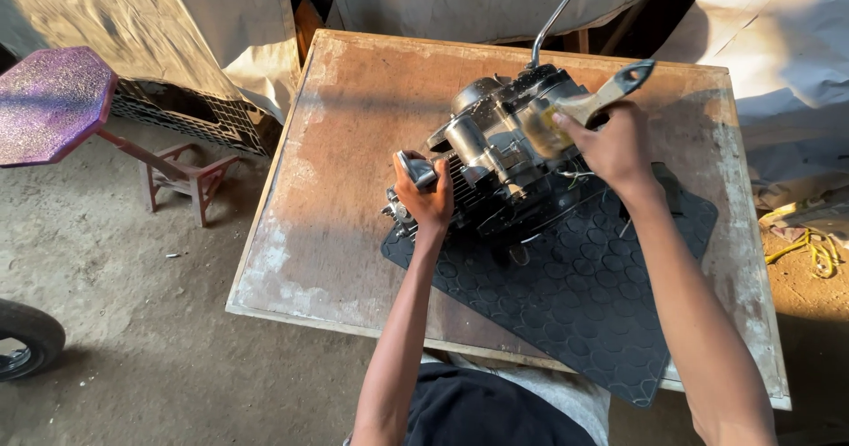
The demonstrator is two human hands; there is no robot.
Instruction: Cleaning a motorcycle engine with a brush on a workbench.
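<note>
A small grey metal engine (495, 150) with a long bent lever at its back rests on a black rubber mat (584, 296) on a worn wooden table (354, 137). My left hand (426, 194) grips the engine's near left end, by its finned cylinder. My right hand (610, 145) is closed around a wooden-handled paintbrush (588, 106), whose bristles press on the top of the engine. The handle points up and to the right.
A purple octagonal stool (53, 101) on a wooden frame stands on the dirt floor at left, next to a black plastic crate (190, 114). A tyre (26, 340) shows at the lower left edge. Pale tarps hang behind the table. Yellow cord (809, 250) lies at right.
</note>
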